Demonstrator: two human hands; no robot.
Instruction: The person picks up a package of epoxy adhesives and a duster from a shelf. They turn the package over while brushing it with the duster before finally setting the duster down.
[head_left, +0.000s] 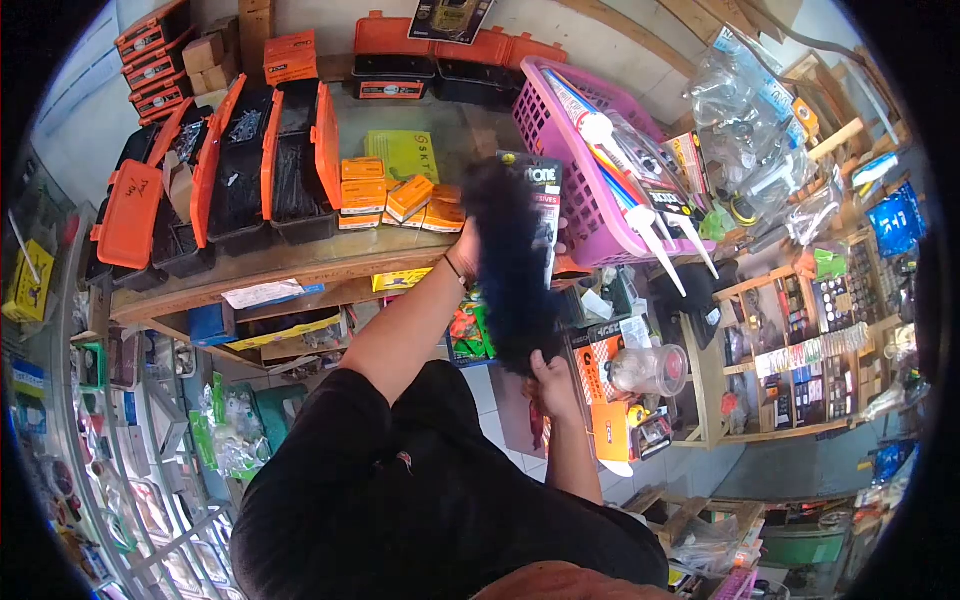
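Observation:
My right hand [553, 385] is closed around the lower end of a dark fluffy duster [512, 270], which stretches up in front of me. Behind the duster, my left hand [466, 252] grips a black-and-white carded pack [546, 190] with partly readable lettering. The duster covers the middle of the pack and most of my left hand; fingertips show at the pack's right edge. Just left of that hand, small orange boxes [408, 198] are piled on the glass-topped counter [380, 245].
Open black bins with orange lids [325, 150] hold screws at the left. A pink basket [590, 180] with sealant tubes stands at the right, their nozzles jutting over the edge. Below it are a clear plastic jar [650, 371] and orange packets. Wooden compartment shelves [790, 350] stand farther right.

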